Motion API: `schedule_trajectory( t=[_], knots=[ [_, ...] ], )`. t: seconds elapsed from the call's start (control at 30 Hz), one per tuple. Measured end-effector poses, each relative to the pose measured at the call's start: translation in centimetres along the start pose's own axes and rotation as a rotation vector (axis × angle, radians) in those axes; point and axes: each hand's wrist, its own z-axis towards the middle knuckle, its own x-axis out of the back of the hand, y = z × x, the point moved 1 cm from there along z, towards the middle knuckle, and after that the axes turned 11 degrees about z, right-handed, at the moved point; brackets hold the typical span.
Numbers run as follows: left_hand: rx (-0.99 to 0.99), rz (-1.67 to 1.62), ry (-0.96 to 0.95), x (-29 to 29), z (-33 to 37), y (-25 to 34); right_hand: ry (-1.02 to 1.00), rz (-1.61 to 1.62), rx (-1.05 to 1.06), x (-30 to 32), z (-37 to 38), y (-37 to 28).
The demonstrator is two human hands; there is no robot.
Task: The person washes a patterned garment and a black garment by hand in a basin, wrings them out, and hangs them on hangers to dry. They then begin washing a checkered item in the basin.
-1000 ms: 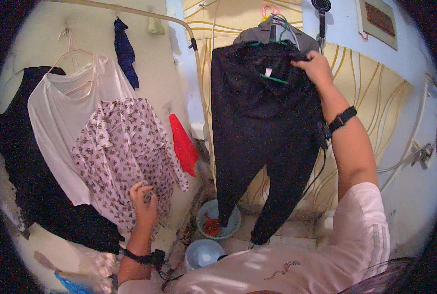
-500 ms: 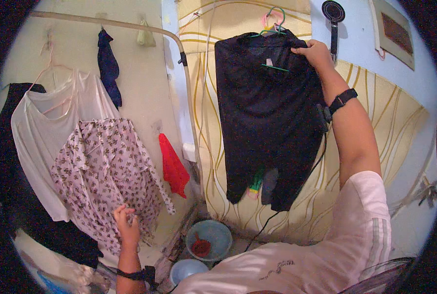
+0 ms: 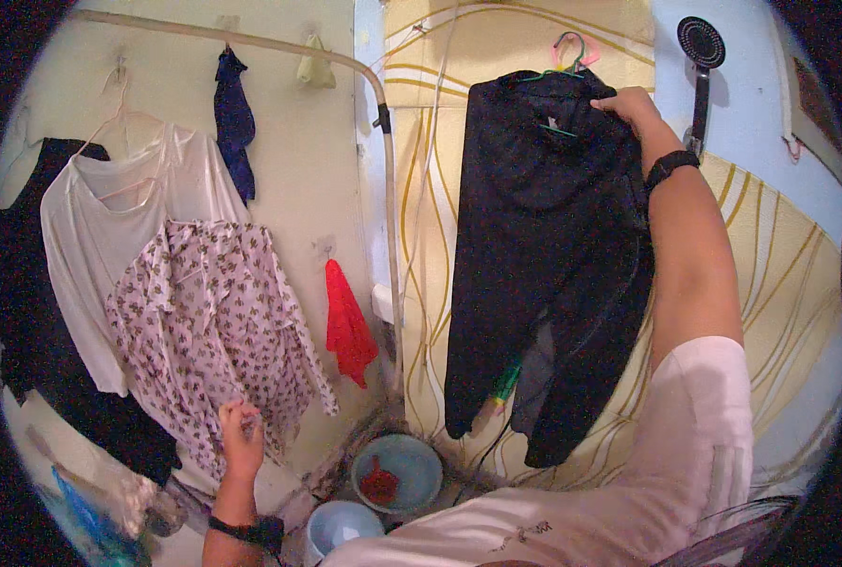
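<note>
A black garment point(image 3: 544, 227) hangs on a green hanger point(image 3: 572, 52) against the wavy-patterned wall, its two long lower parts dangling. A small tag shows inside its neck or waist opening; I cannot tell which kind of garment it is. My right hand point(image 3: 634, 109) is raised and pinches its upper right corner. My left hand point(image 3: 240, 437) is low on the left, fingers loosely bent, with nothing visible in it. It is in front of the hem of a white patterned blouse point(image 3: 218, 312); whether it touches the cloth I cannot tell.
A white long-sleeved top point(image 3: 85, 255), black clothing point(image 3: 24, 246), a navy cloth point(image 3: 235, 123) and a red cloth point(image 3: 347, 326) hang left. A bent pipe point(image 3: 389, 189) crosses the corner. Below stand basins point(image 3: 430, 472), point(image 3: 322, 529). A shower head point(image 3: 701, 42) is upper right.
The view has shifted, and the scene's upper part sits further right. The black garment hangs lower and longer, its lower parts more extended. My right hand still grips its corner.
</note>
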Motion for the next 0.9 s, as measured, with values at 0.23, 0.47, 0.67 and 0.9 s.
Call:
schedule_trajectory(
  t=[0.23,0.47,0.67,0.9],
  knots=[
    [-0.041,-0.066,0.041,1.4,-1.1,-1.0,-0.032,-0.125,0.191,-3.7,-5.5,-0.7],
    [0.06,-0.181,-0.047,2.8,-3.0,-3.8,-0.04,-0.108,-0.007,-1.4,-13.9,-3.8],
    [-0.182,-0.184,-0.014,3.9,-2.5,-4.6,-0.012,-0.144,0.034,-0.5,-19.5,-0.8],
    [-0.358,-0.217,-0.049,0.7,7.5,7.1,-0.003,-0.053,-0.011,1.6,-25.3,1.6]
  ],
)
